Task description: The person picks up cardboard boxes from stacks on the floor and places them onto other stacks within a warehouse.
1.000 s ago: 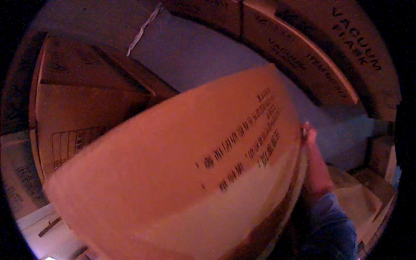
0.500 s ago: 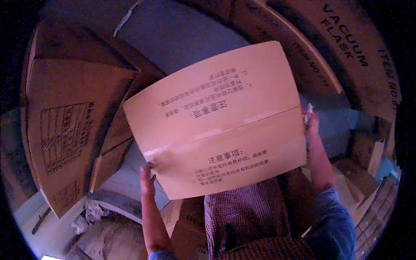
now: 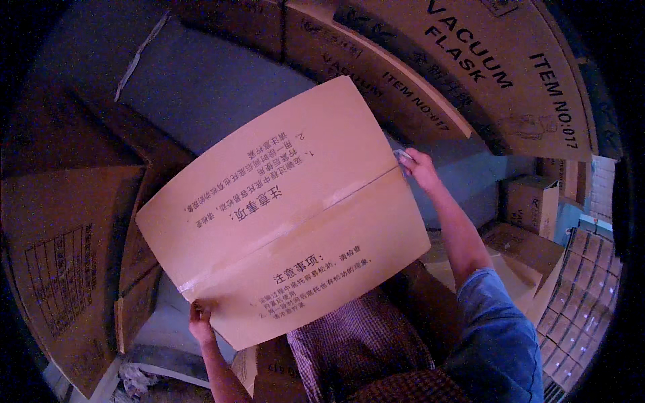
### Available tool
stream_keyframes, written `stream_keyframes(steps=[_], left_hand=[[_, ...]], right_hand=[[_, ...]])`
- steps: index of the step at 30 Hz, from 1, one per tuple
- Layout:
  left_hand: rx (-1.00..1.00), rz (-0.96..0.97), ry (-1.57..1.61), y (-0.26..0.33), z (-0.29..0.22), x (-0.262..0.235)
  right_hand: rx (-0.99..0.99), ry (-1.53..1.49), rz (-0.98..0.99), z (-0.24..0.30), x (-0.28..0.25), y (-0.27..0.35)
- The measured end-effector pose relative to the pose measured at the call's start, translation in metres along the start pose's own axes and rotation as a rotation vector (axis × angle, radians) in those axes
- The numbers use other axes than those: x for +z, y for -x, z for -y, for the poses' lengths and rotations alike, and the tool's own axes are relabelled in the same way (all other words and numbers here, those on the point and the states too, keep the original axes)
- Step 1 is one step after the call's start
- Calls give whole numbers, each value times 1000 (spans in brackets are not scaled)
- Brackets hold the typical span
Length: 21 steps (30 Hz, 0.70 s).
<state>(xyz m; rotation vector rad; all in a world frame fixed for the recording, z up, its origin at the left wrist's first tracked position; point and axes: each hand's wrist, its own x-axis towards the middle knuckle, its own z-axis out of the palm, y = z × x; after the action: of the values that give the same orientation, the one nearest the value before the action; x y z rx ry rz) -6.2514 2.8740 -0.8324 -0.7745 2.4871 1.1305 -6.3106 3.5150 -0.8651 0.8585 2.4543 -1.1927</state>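
I hold a large sealed cardboard box [image 3: 282,215] out in front of me, its taped face with printed text turned toward me. My left hand [image 3: 200,316] grips its lower left corner. My right hand [image 3: 420,168] grips its upper right edge, and something small and pale shows at the fingertips. The box hides most of what lies behind it. My checked clothing [image 3: 356,349] and blue sleeve [image 3: 497,329] show below.
Stacked cardboard cartons [image 3: 470,74] tower above and to the right. More cartons [image 3: 67,255] stand at the left. A blue-grey wall [image 3: 201,87] lies behind. Smaller boxes [image 3: 531,201] and a gridded stack of small packages [image 3: 584,295] sit at the right.
The box has moved away from the camera and turned so its taped face is fully visible. Both hands have come into view at its edges.
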Motion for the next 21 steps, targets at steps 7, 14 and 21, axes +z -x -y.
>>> stream_keyframes(steps=[7,14,21], left_hand=[[-24,5,0,0,-7,5],[-84,71,45,-3,-1,-3],[-388,-197,168,14,-36,-19]], right_hand=[[-6,106,30,-3,-15,-20],[14,451,342,-8,-33,23],[-187,689,-43,10,-33,71]])
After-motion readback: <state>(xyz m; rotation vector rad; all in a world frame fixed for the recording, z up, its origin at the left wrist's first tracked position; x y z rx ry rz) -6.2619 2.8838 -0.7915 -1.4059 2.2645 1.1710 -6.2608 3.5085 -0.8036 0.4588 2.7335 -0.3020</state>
